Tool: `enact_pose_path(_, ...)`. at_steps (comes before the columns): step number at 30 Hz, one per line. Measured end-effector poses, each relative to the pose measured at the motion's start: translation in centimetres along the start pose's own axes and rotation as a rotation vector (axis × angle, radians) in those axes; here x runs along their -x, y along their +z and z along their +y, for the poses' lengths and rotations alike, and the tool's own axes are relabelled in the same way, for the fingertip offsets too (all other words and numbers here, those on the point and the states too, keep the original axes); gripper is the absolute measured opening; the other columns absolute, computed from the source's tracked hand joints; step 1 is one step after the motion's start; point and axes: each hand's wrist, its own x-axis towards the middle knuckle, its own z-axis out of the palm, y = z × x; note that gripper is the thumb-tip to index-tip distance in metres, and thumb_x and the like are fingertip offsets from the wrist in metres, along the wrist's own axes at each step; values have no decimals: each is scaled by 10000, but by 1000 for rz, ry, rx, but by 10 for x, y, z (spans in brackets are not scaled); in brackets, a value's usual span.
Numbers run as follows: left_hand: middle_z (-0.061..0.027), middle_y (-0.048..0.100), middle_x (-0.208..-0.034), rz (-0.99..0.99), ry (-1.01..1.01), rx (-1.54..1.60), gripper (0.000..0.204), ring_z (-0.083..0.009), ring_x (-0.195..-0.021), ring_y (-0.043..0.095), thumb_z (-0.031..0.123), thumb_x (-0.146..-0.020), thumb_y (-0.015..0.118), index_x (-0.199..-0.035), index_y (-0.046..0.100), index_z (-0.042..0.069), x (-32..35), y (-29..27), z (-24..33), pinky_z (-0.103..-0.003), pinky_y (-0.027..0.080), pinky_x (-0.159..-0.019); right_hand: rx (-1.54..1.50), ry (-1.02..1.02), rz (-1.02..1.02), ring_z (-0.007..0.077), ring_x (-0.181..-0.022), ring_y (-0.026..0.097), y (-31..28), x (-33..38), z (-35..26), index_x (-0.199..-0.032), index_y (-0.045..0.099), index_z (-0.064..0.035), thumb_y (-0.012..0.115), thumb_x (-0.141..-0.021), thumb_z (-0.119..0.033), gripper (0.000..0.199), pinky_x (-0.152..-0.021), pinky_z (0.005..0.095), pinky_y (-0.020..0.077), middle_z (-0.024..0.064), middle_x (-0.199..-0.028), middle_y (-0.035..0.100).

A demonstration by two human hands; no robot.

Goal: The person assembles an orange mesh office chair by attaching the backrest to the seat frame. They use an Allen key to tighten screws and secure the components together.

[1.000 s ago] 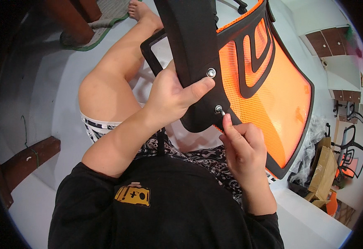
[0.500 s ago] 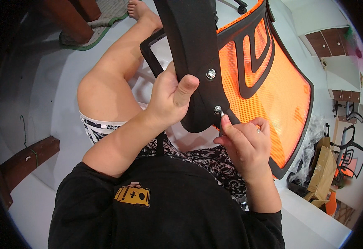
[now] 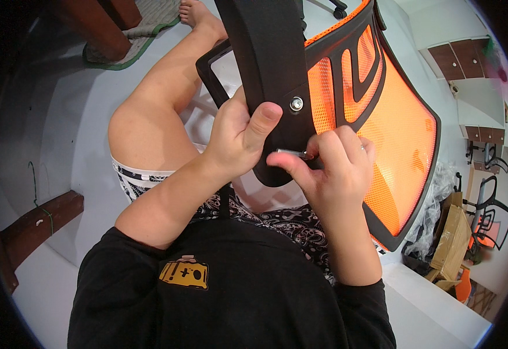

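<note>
An office chair's black seat part (image 3: 272, 58) stands tilted in front of me, joined to an orange mesh backrest (image 3: 402, 134) with a black frame. My left hand (image 3: 236, 136) grips the seat part's near left side, fingers hidden behind it and thumb raised. My right hand (image 3: 341, 168) is closed on a metal hex key (image 3: 290, 153) at the lower corner, its shaft pointing left between thumb and fingers. The bolt beneath that key is hidden by my fingers. Farther up, a silver bolt with a washer (image 3: 296, 104) sits in the black part.
A black loop armrest (image 3: 207, 72) sticks out left of the seat part. My bare leg (image 3: 155, 128) lies stretched on the pale floor. At right are clear plastic wrap (image 3: 434, 198), an opened cardboard box (image 3: 449, 232) and another chair (image 3: 489, 215). Dark wooden legs (image 3: 100, 32) stand at upper left.
My right hand has moved up, swinging the hex key from pointing toward me to pointing left. My left hand stays on the seat part.
</note>
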Motion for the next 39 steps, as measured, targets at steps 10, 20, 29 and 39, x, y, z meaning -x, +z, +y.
enact_pose_path(10,-82,565,-1003,-8,47,9,484,-118,-908,506,391,-897,477,-1117,463,-40,-1,2,1,-256,414,-798,-164,113,183,170,-585,512,21,-4,3,-820,608,-113,688,-684,-121,157,-551,285,346,0,-667,516)
enact_pose_path(20,-78,563,-992,11,-9,89,475,-117,-897,507,386,-895,485,-1100,467,-42,0,6,3,-252,418,-786,60,55,39,163,-607,510,-3,-2,11,-860,622,-161,688,-673,-247,216,-528,298,345,7,-671,466)
enact_pose_path(29,-86,565,-990,32,4,8,508,-123,-891,513,419,-887,484,-1100,469,-42,0,5,-1,-256,422,-776,121,-125,-267,202,-601,492,-31,-17,27,-934,587,-139,624,-663,-508,460,-532,323,367,35,-723,451)
enact_pose_path(39,-87,562,-1001,33,-24,44,512,-126,-893,516,411,-889,480,-1114,453,-49,1,6,0,-250,427,-771,319,-407,-377,173,-628,482,-41,-39,37,-807,543,-195,553,-643,-565,404,-547,315,354,11,-685,381)
